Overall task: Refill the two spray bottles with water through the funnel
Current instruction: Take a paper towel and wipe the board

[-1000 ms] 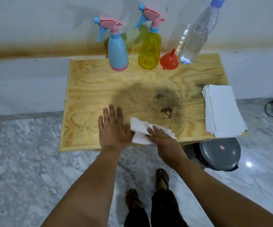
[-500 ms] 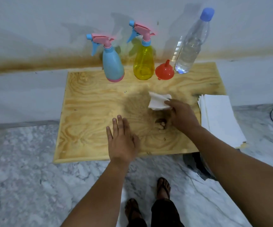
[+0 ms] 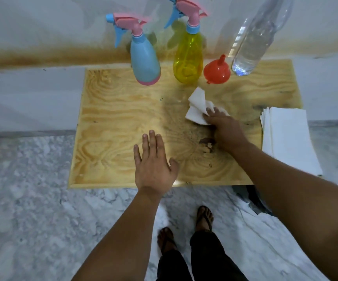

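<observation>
We see a plywood board (image 3: 113, 118) carrying a funnel (image 3: 216, 72); left of it two spray bottles (image 3: 188, 55), right a water bottle (image 3: 251, 47), nearer us a crumpled tissue (image 3: 197, 107), paper sheets (image 3: 287, 138) at the right edge.

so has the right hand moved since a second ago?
Yes. The right hand, pressing the tissue, went from the board's near edge toward the red funnel.

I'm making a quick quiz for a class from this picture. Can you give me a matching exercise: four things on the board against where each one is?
Things:
1. blue spray bottle
2. funnel
3. stack of paper towels
4. crumpled paper towel

Places:
A. under the right hand
B. between the yellow spray bottle and the water bottle
C. far left of the back row
D. right edge of the board

Pairs: 1-C, 2-B, 3-D, 4-A
</observation>
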